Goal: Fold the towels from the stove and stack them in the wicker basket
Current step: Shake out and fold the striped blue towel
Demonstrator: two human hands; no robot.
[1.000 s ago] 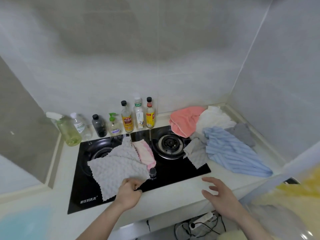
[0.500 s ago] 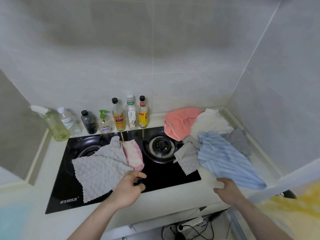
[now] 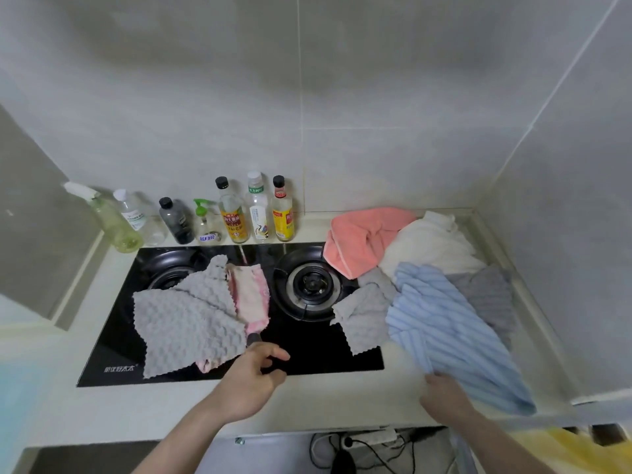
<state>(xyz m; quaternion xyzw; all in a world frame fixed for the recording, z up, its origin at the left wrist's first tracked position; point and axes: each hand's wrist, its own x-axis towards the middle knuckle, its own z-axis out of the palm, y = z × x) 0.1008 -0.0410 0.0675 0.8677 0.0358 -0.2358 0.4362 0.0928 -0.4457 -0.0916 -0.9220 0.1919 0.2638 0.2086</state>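
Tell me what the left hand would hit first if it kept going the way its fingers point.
The left hand points up and right across the bare black stove. Probably the right burner comes first, though one view leaves height unclear.

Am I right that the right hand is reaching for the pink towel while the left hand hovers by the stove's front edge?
Not quite. In the head view the right hand is at the blue striped towel, not the pink towel, which lies untouched at the back. The left hand is indeed by the front edge of the stove.
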